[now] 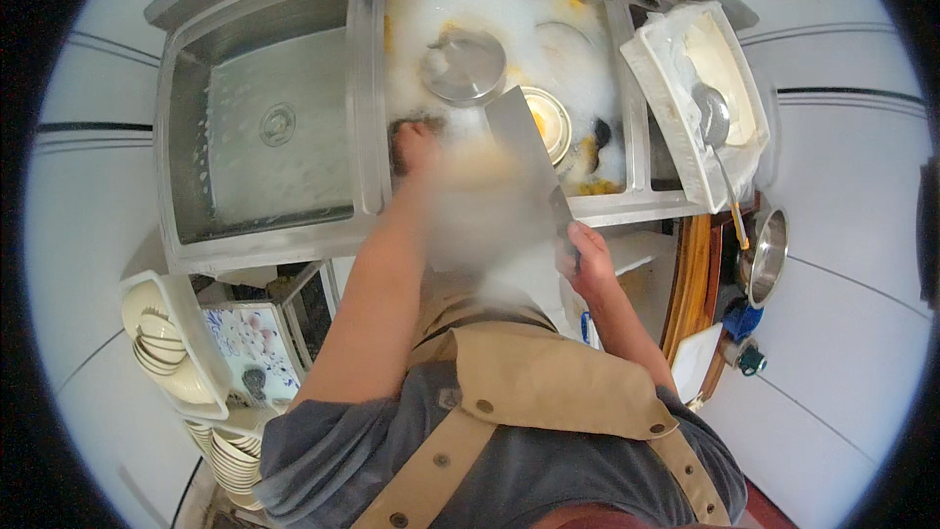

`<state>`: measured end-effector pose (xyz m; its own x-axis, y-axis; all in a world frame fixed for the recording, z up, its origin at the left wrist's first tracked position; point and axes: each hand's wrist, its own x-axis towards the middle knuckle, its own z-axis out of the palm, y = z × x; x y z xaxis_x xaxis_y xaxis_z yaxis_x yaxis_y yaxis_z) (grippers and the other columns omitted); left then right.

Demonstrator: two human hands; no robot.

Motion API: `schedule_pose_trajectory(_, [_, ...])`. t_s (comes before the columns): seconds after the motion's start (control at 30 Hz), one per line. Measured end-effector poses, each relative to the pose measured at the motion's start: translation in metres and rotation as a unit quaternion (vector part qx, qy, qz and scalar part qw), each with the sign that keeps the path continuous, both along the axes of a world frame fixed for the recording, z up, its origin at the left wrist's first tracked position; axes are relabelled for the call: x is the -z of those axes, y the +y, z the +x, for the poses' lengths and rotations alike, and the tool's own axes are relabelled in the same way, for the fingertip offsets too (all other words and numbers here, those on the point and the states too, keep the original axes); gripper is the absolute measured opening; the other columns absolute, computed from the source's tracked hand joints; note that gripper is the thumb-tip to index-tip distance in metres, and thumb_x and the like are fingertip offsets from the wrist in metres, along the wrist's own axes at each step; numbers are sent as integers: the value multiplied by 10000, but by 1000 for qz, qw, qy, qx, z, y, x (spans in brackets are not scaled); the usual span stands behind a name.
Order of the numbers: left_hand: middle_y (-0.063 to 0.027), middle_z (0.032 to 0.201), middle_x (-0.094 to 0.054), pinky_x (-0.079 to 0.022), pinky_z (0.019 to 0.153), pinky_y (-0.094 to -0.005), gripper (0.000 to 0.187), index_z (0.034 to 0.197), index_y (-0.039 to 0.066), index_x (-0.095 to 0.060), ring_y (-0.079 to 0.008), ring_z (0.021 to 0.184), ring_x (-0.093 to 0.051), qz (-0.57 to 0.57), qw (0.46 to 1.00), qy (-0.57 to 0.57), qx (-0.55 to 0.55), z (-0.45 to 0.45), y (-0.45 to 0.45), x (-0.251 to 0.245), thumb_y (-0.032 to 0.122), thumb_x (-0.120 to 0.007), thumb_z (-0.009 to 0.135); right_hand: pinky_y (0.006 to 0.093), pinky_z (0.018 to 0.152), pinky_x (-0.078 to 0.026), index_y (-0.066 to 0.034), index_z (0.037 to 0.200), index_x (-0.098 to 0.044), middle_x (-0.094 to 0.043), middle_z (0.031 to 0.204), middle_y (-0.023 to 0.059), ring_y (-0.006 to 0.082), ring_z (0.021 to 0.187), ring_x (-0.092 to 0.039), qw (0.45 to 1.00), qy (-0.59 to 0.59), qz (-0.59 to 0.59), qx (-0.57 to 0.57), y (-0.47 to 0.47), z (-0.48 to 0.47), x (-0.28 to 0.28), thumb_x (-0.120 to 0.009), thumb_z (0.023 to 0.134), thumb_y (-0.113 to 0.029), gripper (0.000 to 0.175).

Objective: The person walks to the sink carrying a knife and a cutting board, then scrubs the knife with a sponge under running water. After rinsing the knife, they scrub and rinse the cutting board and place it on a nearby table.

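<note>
My right hand point(585, 253) grips the dark handle of a large cleaver point(525, 139), whose broad metal blade extends over the soapy basin point(503, 7). At the basin's left side, my left hand point(418, 147) reaches into the suds beside something dark; its fingertips are partly hidden, and whether it holds anything does not show. A round metal bowl or lid point(466, 67) lies in the foam above my left hand. Next to the blade sits a cream-coloured dish with a dark rim line point(557, 125), with yellowish matter on it. A blurred haze covers the area between my forearms.
Left is a second steel sink basin point(279, 162) with shallow cloudy water and a drain. Right stands a plastic-lined white bin point(661, 110) holding a skimmer point(712, 114). Faucets line the back. Stacked bowls point(158, 342) fill a white tub at lower left; a steel bowl point(767, 257) is far right.
</note>
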<state>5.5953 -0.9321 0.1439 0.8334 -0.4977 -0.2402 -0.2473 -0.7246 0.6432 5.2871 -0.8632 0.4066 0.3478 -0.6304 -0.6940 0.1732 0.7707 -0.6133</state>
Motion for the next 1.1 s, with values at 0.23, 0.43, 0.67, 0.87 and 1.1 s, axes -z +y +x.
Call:
schedule_pose_trajectory(0.23, [-57,669,-564,-432,431,-328,335,847,82,-590,-158,519,-526,-215,649,729,-35,13,-26,1,396,-588,964,218,435,-293,-49,1050,-534,-568,813,50,81,528,-407,995,-5,15,98,-5,9,18,-546,995,-251,209])
schedule_pose_trajectory(0.43, [-147,1072,-570,-448,816,-386,324,1126,21,-561,-265,943,-545,-457,794,41,400,-107,-14,-107,314,-539,987,218,432,-310,-43,992,-519,-566,824,49,80,542,-418,994,-36,-1,102,-18,34,23,-509,1012,-257,215])
schedule_pose_trajectory(0.67, [-283,1539,-242,-167,1178,-472,602,1484,-8,-293,-439,1440,-205,-320,851,-42,415,-151,-18,-173,347,-419,1015,218,428,-301,-40,1006,-515,-549,799,42,80,527,-410,997,-29,-34,68,-19,33,9,-515,1006,-255,215])
schedule_pose_trajectory(0.87, [-300,1523,-260,-191,1175,-467,689,1473,-54,-276,-438,1426,-237,-133,847,-306,415,-94,-12,-149,394,-462,983,216,431,-284,-26,1170,-529,-543,784,38,76,511,-394,996,-48,-10,73,-2,27,-18,-530,999,-262,291])
schedule_pose_trajectory(1.1, [-271,1190,-595,-433,975,-510,490,1212,-72,-522,-445,1119,-560,-134,989,-29,53,-8,8,-29,343,-531,952,216,435,-274,-40,1166,-537,-550,787,31,69,508,-385,993,-10,-112,46,-10,14,-24,-539,998,-239,260])
